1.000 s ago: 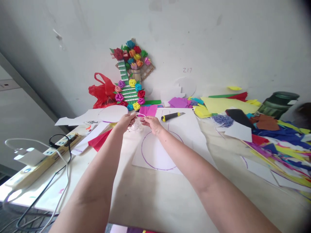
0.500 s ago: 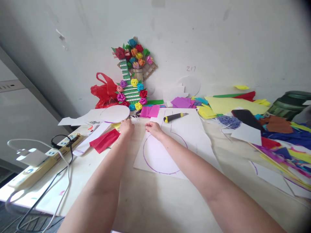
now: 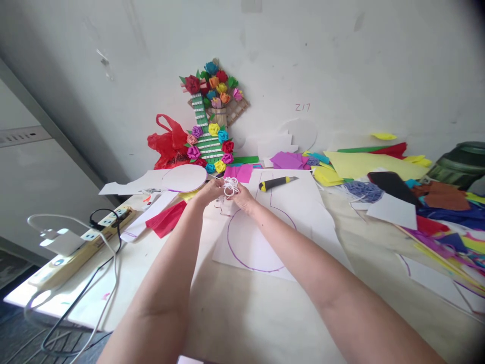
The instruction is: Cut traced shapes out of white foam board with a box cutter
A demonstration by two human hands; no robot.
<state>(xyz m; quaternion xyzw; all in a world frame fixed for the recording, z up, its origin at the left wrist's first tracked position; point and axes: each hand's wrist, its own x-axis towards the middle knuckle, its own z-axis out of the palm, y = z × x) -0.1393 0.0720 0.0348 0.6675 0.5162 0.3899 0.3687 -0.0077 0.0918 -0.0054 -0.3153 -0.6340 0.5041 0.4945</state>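
Between my two hands is a loose bundle of white string (image 3: 231, 186), raised a little above the table. My left hand (image 3: 210, 192) grips it from the left with bent fingers. From the other side, my right hand (image 3: 243, 197) holds it too. Some strands dangle below the fingers. Under my right forearm lies a white sheet (image 3: 250, 242) with a purple outline of a circle and a narrow neck. A black and yellow utility knife (image 3: 278, 183) rests on that sheet, its blade out to the right.
Left are a white oval cutout (image 3: 185, 178), red crepe paper (image 3: 165, 219) and a power strip (image 3: 94, 242) with cables. Paper-flower crafts (image 3: 212, 144) lean on the wall beside a red bag (image 3: 168, 144). Coloured paper, a dark phone (image 3: 394, 187) and blue-grey yarn (image 3: 362, 192) lie right.
The white string has come up off the table into both hands. My left hand moved right and my right hand closed in beside it. The view shifted slightly.
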